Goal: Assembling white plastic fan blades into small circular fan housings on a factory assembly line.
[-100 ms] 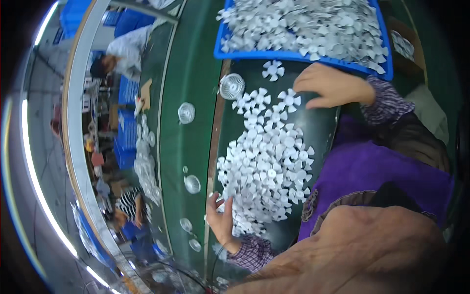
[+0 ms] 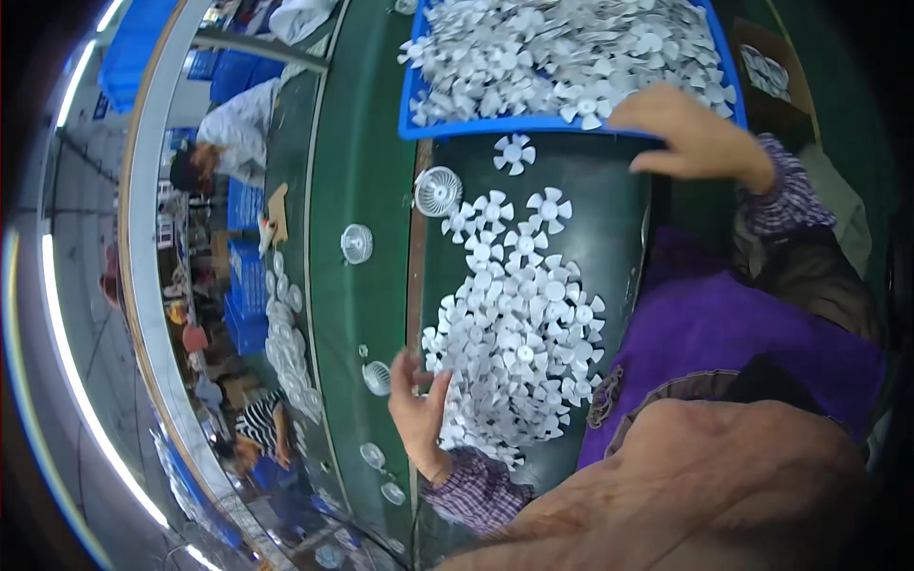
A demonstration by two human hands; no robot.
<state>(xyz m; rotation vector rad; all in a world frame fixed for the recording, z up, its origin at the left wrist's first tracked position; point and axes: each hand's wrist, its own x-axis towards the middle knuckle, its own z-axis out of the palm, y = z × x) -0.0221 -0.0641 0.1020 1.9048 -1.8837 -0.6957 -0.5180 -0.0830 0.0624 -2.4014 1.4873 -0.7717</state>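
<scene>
Left hand [image 2: 419,409] touches a pile of white fan blades [image 2: 519,352]; right hand [image 2: 690,133] rests on the blue tray [image 2: 495,126]

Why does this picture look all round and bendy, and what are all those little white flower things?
The picture comes from a camera worn on a person's head, looking down; its wide lens bends straight edges. The white flower shapes are small plastic fan blades, heaped on a dark green table. The person's left hand rests at the edge of the heap, fingers open, touching the blades. The right hand reaches to the rim of a blue tray holding many more blades. I cannot tell if it grips anything. Beside the table runs a green belt carrying round white fan grilles. Other people work on the far side.
</scene>
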